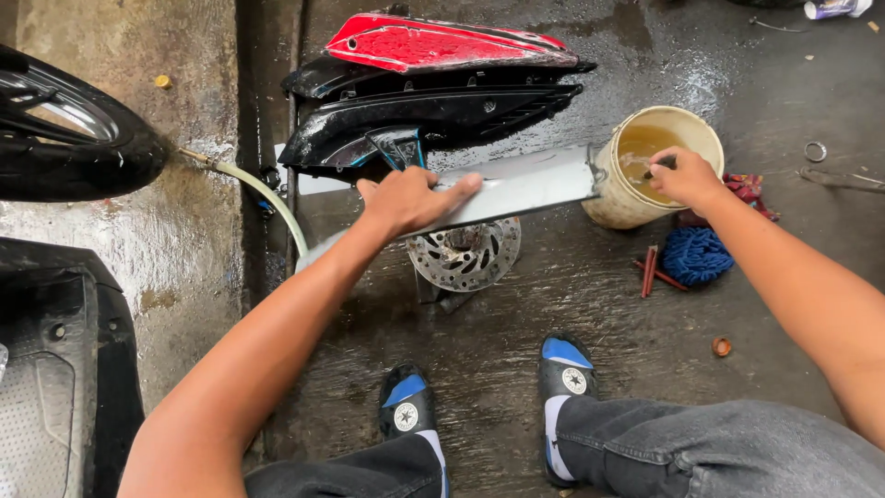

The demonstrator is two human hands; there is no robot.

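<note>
- The left hand (410,198) lies on top of a long grey panel (516,189), fingers spread flat along its upper edge and thumb wrapped over the near side; its grip holds the panel in place.
- The panel runs across the middle of the view, one end touching the rim of a cream bucket (619,198), the other end reaching down toward a pale hose (267,198).
- The right hand (687,175) is over the bucket's mouth, its grip closed on a small dark thing whose kind I cannot tell, at the surface of the murky yellowish water.
- Just under the panel a brake disc (466,254) stands on the wet floor (590,304).
- Behind the panel lie black fairings (433,115), with a red fairing (442,44) on top of them.
- Beside the bucket, on the floor, lie a blue rag (696,254), some reddish sticks (650,269) and a red cloth (749,189).
- A tyre (69,138) shows at the left edge, with a black footboard (55,369) below it.
- The person's two shoes (567,369), black and blue, stand on the floor near the disc.
- A metal ring (815,150) lies well apart at the right.
</note>
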